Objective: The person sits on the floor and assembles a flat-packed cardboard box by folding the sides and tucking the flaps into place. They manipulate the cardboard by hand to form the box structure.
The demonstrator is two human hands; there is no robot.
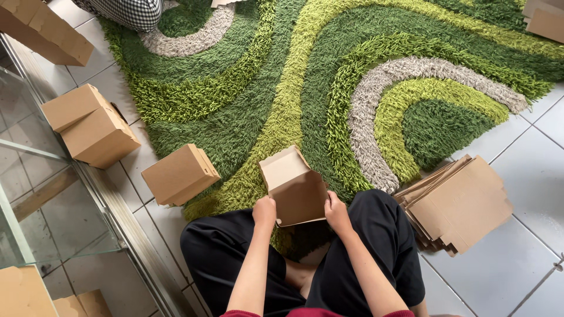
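I sit cross-legged in black trousers on a green shag rug. Both hands hold a half-folded brown cardboard box [294,188] just above my lap. Its open end with a raised flap points away from me. My left hand [265,211] grips the box's near left corner. My right hand [336,211] grips its near right edge. A stack of flat unfolded box blanks [458,202] lies on the tiles by my right knee.
A finished brown box [179,174] rests at the rug's edge to my left; two more [91,124] sit further left on the tiles, another long one [44,29] at top left. A glass cabinet [35,211] lines the left side. Another person's checked clothing [132,12] shows at top.
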